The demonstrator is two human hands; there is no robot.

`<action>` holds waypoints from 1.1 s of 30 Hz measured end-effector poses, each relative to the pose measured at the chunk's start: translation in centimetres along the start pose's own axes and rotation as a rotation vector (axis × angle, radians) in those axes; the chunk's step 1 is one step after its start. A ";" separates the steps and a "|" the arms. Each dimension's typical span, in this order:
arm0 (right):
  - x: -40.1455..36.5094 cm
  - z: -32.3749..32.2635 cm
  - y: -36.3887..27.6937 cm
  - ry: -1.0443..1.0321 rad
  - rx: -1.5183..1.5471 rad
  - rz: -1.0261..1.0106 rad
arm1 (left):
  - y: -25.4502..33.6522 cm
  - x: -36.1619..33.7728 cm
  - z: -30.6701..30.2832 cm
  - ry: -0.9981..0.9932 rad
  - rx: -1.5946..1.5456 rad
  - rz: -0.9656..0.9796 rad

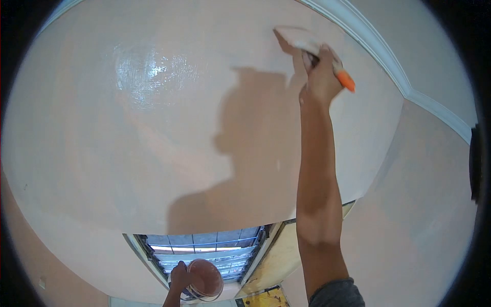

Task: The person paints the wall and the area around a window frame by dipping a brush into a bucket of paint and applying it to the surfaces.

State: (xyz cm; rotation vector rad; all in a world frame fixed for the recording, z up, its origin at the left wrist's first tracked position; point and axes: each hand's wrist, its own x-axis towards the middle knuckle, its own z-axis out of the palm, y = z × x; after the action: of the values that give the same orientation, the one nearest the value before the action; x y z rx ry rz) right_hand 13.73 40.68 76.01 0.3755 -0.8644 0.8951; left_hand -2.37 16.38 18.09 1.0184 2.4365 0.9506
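My right hand (323, 77) is raised high, its fingers closed round a wide brush (299, 38) with an orange handle end (346, 81). The brush head lies at the pale pink wall (153, 169), near the ceiling moulding. Low in the view, my left hand (180, 276) grips the rim of a paint bucket (205, 278) with pinkish paint inside. Wet, shiny paint (152, 74) shows on the upper left of the wall.
Below the wall is a louvred window (207, 245) with bars. White moulding (378, 46) runs along the ceiling. A yellowish panel (276, 256) stands right of the window, and a dark object (475, 163) is at the right edge.
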 end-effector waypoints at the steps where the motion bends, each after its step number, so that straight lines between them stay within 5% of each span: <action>1: -0.1 0.2 0.2 0.002 -0.001 0.003 | 0.7 -0.5 -0.4 -0.007 0.001 0.008; 5: -3.5 -2.6 1.9 0.043 -0.284 0.079 | 1.2 -0.7 -0.3 -0.010 -0.022 -0.054; 10: -17.1 -11.4 -2.1 0.201 -0.378 0.244 | 0.6 -0.7 -0.2 -0.028 -0.038 -0.023; 21: -3.0 0.6 0.6 -0.083 -0.005 -0.065 | -1.5 0.0 1.1 0.050 0.021 0.096; 24: -3.3 0.4 2.6 -0.085 -0.029 0.013 | -0.7 -0.7 0.7 0.064 0.045 0.096; 27: -9.5 -4.7 3.2 -0.029 -0.230 0.044 | -0.8 -0.9 0.5 0.015 0.014 0.020; 33: -27.3 -15.6 -4.4 0.387 -0.294 0.559 | -1.5 -1.1 0.2 -0.025 0.035 -0.022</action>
State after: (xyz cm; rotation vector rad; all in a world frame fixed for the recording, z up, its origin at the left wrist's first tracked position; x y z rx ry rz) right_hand 16.07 33.36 45.17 -0.3084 -0.7319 1.2795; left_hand -2.26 14.88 16.94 1.0063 2.4469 0.8864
